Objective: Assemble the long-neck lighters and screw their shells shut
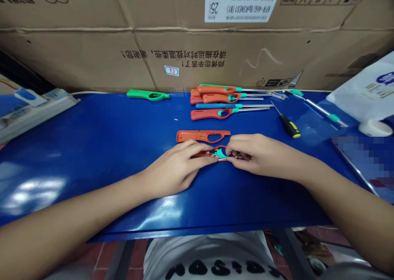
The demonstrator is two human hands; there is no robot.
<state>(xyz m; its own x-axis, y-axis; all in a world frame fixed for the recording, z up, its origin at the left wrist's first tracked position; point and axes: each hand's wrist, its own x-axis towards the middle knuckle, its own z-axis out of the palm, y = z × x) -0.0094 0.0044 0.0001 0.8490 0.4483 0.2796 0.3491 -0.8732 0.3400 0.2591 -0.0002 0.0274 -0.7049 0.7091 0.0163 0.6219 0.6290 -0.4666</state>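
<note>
We're on the open lighter body [205, 153], lying at the centre of the blue worktop [107, 140] right in front of us. It's an orange half-shell with its insides showing and a teal trigger [220, 152] seated in it. Our left hand [174, 169] presses its fingers down on the handle end. Our right hand [255, 154] pinches the front end just past the trigger, so both hands are clamped on the one piece.

By our reckoning this one is partway. The trigger is in, but the matching orange cover [203, 136] lies loose just beyond at 12 o'clock, not yet on.

Further out at 12 to 1 o'clock, a stack of closed lighters [215, 99] looks finished. A green shell [147, 94] sits at 11 o'clock and a screwdriver [287, 124] at 2 o'clock. A cardboard box [92, 54] walls off the back.
</note>
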